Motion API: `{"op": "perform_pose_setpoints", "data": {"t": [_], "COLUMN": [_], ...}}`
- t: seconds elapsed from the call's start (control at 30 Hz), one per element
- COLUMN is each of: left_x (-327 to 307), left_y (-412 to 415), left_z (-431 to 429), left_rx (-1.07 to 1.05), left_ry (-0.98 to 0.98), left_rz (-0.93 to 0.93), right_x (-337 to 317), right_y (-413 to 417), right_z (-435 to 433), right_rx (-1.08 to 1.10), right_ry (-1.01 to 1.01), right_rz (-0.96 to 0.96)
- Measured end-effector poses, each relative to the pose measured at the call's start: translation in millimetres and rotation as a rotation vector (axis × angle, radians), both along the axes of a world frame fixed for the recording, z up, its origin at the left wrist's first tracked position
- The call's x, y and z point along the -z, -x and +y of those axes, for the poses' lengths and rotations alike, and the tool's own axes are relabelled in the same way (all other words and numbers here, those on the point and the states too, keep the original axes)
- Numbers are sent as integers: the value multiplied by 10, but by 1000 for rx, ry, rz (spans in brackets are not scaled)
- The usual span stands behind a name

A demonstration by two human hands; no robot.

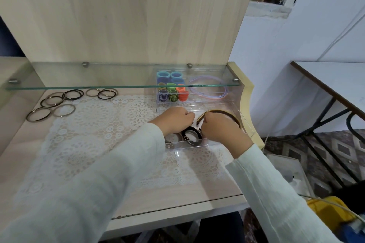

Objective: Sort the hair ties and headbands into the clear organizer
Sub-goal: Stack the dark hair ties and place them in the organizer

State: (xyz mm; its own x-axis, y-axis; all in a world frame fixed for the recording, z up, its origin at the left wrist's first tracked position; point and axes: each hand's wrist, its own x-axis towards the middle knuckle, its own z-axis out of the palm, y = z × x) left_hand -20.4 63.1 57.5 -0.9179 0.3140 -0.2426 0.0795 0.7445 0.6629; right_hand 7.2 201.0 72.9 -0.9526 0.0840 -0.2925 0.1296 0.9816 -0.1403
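Note:
A clear organizer (197,145) stands at the right of the table, its near drawer pulled out. My right hand (221,129) grips a dark headband with a yellow edge (223,112) inside that drawer. My left hand (173,119) reaches into the drawer beside it with curled fingers; what it holds is hidden. Black hair ties (192,135) lie in the drawer between my hands. Farther back, compartments hold colourful hair ties (172,89) and pink and lilac headbands (215,89).
Several loose black and brown hair ties (59,102) lie at the table's far left, beside a white lace mat (94,134). A glass shelf (118,85) overhangs the back of the table and the organizer. A second table (335,81) stands to the right.

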Motion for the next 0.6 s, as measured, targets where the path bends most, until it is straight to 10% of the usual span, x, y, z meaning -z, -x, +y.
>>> {"op": "perform_pose_setpoints", "data": {"t": [0.6], "left_x": [13], "left_y": [-74], "left_z": [-116], "left_rx": [-40], "left_ry": [-185], "left_rz": [-2], "right_x": [-53], "right_y": [-83], "right_z": [-49], "right_rx": [-3], "right_ry": [-41], "right_rz": [16]}}
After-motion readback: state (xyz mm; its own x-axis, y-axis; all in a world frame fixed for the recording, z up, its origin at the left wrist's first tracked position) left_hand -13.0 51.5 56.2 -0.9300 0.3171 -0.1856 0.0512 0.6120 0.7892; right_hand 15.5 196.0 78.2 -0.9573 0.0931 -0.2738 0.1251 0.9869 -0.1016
